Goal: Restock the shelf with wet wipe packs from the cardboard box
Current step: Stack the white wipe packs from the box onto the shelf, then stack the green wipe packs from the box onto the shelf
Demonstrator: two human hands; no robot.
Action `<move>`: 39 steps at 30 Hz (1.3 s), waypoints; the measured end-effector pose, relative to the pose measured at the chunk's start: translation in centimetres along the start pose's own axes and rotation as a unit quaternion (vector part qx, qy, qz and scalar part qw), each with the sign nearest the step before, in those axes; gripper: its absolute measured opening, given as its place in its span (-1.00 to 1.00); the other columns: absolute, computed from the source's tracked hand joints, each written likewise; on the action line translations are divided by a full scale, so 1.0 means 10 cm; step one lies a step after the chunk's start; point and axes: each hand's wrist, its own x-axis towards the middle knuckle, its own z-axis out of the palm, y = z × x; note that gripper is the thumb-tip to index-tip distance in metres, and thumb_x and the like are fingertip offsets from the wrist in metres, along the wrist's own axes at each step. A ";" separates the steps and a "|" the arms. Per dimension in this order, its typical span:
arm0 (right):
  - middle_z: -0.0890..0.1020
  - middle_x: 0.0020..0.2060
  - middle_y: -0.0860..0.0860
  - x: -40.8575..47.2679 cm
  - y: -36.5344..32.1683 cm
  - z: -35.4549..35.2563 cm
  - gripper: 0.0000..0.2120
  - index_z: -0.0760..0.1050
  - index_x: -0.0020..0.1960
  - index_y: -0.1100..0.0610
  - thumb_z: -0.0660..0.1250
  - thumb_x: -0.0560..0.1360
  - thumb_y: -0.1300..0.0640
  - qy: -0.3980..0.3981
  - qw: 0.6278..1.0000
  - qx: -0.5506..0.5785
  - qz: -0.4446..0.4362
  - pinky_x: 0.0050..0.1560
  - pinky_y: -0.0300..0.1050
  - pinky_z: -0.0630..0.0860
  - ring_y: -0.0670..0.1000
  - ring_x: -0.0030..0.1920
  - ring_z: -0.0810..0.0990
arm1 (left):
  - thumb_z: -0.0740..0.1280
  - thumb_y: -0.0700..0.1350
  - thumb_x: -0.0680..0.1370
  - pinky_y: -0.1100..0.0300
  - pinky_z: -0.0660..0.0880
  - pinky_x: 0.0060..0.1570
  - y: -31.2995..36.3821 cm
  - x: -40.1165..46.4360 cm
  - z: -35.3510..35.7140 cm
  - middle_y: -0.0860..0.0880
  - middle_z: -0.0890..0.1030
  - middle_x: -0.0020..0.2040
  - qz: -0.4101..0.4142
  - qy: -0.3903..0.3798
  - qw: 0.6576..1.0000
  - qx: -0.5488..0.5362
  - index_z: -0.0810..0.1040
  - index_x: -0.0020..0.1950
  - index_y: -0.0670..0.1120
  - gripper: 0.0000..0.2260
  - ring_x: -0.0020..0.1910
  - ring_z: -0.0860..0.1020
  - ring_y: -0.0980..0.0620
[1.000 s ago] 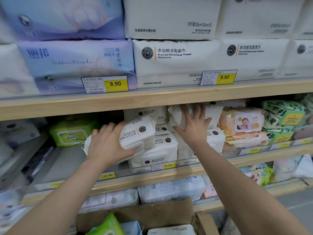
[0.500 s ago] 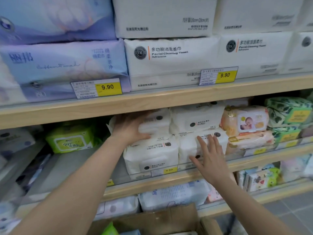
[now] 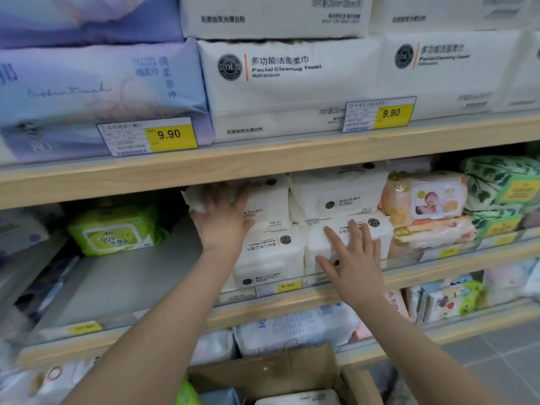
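A green wipe pack (image 3: 117,230) sits alone to the left on the middle shelf (image 3: 263,309), with a stretch of bare grey board between it and the white stack. To the right of that stack lie peach baby wipe packs (image 3: 425,200) and green leaf-print packs (image 3: 502,182). The shelf above is crowded with big facial towel packs (image 3: 286,80) and a lilac tissue pack (image 3: 96,95), each behind a yellow 9.90 price tag (image 3: 391,114). The shelves have pale wood edges with clear plastic rails; grey floor tiles show at the lower right. Down at the bottom the open cardboard box (image 3: 277,372) holds more packs, one white and one green.

The white wet wipe packs (image 3: 271,252) are stacked two high in two columns on the middle shelf. The left hand (image 3: 222,217) lies spread and flat against the upper left pack (image 3: 263,200), fingers reaching over its crinkled end. The right hand (image 3: 353,258), fingers straight and fanned, presses on the front of the lower right pack (image 3: 374,229), gripping nothing.
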 end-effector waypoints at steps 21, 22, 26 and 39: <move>0.08 0.50 0.14 -0.11 -0.12 -0.67 -0.39 0.06 0.49 -0.08 0.20 0.52 -0.14 -0.165 0.985 0.034 -0.043 0.45 0.14 0.08 0.15 0.49 0.03 | 0.28 0.13 0.44 -0.27 0.38 0.13 -0.57 -0.96 -0.33 -0.19 0.41 0.31 0.061 0.018 0.986 -0.154 0.31 0.41 -0.12 -0.40 0.28 0.35 -0.21; 0.09 0.50 0.14 -0.20 -0.16 -0.69 -0.39 0.06 0.49 -0.06 0.20 0.52 -0.14 -0.167 0.984 0.039 -0.051 0.45 0.13 0.09 0.14 0.48 0.04 | 0.22 0.15 0.44 -0.23 0.40 0.13 -0.67 -1.20 -0.31 -0.18 0.43 0.30 0.064 0.004 0.985 -0.158 0.33 0.39 -0.12 -0.41 0.26 0.38 -0.21; 0.16 0.48 0.14 -0.68 -0.40 -0.69 -0.38 0.09 0.49 -0.01 0.21 0.52 -0.16 -0.200 0.974 0.065 -0.080 0.43 0.11 0.11 0.14 0.47 0.12 | 0.13 0.19 0.44 -0.18 0.47 0.06 -1.08 -2.07 -0.22 -0.16 0.51 0.21 0.051 -0.057 0.984 -0.158 0.39 0.33 -0.12 -0.43 0.17 0.49 -0.20; 0.32 0.36 0.03 -2.16 -1.53 -0.12 0.10 0.13 0.47 0.01 -0.16 0.13 -0.65 -0.358 0.914 0.139 -0.130 0.30 0.02 0.30 0.10 0.35 0.30 | -0.01 0.50 0.38 -0.20 0.49 -0.02 -1.85 -3.87 -0.15 -0.12 0.53 0.21 -0.070 -0.256 0.952 -0.150 0.30 0.36 -0.01 -0.23 0.11 0.54 -0.21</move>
